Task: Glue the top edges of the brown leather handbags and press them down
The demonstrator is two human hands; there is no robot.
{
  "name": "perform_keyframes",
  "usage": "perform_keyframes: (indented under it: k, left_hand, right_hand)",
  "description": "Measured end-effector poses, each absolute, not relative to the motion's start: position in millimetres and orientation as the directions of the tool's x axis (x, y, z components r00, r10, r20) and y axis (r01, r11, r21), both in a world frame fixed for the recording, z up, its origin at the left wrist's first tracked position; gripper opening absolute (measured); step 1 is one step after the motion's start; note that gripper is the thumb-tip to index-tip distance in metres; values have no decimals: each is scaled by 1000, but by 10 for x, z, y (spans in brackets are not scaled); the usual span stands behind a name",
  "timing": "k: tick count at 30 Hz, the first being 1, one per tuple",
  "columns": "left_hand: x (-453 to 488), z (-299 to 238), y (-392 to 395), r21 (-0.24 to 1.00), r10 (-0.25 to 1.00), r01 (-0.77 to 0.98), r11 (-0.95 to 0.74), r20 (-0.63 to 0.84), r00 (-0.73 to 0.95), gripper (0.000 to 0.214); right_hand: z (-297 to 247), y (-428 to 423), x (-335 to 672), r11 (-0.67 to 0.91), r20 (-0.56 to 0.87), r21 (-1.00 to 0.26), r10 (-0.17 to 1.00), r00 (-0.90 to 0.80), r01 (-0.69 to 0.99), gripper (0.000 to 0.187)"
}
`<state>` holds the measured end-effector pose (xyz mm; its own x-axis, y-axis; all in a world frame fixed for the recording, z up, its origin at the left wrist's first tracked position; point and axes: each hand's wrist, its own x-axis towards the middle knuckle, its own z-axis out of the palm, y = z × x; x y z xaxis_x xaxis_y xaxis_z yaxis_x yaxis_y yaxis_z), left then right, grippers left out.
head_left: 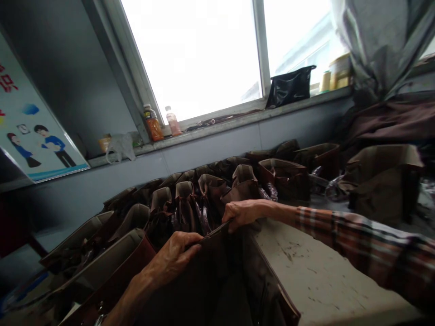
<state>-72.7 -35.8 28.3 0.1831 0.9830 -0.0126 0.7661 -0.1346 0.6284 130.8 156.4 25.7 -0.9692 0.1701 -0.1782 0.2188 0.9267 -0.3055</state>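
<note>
Dark brown bag (204, 280) directly in front of you, upright, hanging down past the edge of the pale scuffed worktop (306, 267). Your left hand (171, 260) pinches one end of its top edge, fingers curled over. Your right hand (242, 215), coming in from a plaid sleeve (363, 240), pinches the other end the same way. Hands apart, neither spread.

Just beyond your hands, brown tan-lined bags (210, 199) stand packed in a curving row along the wall, touching one another: roughly twenty, overlap prevents an exact count. Transparent plastic wrapping (335, 190) lies among them at right. Brown fabric heap (387, 122) behind them.

Grey-blue wall (210, 151) under a window (190, 54), one grey curtain (384, 45) bunched at right. On the sill: 2 plastic bottles (152, 124), 1 black pouch (288, 86), 1 plastic bag (120, 147), 2 jars (340, 72), the last two partly hidden. 1 poster (37, 131) with 2 cartoon figures at left.
</note>
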Motion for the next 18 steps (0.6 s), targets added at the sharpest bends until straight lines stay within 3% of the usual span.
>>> perform_keyframes:
  k: [4,8,10,14,18]
  left_hand:
    - [-822,316,-300,578,976,803,-148,-48,214,37]
    - [-735,447,-196,162,999,987,-21,-22,25,27]
    - [-604,485,-157,27,998,998,57,6,-57,30]
    - [-344,424,-136,-3,988,989,149,35,-149,45]
    - [-322,309,-153,41,992,993,112,51,-114,44]
  right_hand:
    - [204,1666,1275,922,-145,-363,89,-985,137,25]
    - [176,1622,1217,912,-67,-402,63,-996,85,28]
    - [169,1582,1208,907,-32,-413,70,-997,77,29]
    - [152,1501,1260,897,30,-436,91,-995,69,29]
    - [138,1447,1354,881,75,-471,96,-993,50,36]
